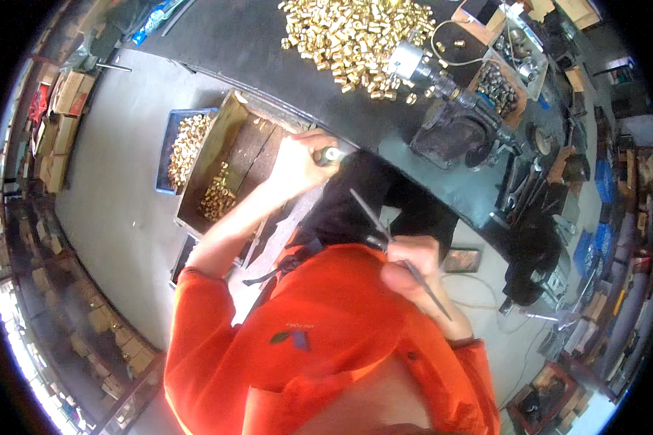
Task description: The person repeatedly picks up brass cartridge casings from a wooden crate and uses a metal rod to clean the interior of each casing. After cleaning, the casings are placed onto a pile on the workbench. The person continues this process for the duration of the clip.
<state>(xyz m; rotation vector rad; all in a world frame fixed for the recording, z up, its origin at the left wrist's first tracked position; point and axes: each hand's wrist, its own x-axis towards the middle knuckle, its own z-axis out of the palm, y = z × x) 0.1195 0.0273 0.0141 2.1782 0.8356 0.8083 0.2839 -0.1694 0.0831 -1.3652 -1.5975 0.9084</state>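
My left hand [297, 168] is closed around a small round piece [332, 154] with a pale ring-like end showing; the rest of it is hidden in the fingers. It is held beside the bench edge, over the near side of a wooden box [196, 168]. My right hand [413, 267] grips a thin grey metal rod [368, 209] in front of my orange top. The rod slants from upper left to lower right, both ends sticking out of the fist and clear of the round piece. Several brass fittings [219, 194] lie inside the wooden box.
A big heap of brass fittings [348, 43] covers part of the dark bench [232, 43]. To its right stands a small machine with a silver chuck [406, 59], near bins of metal parts [497, 90]. A blue crate of brass pieces [159, 163] is left of the box.
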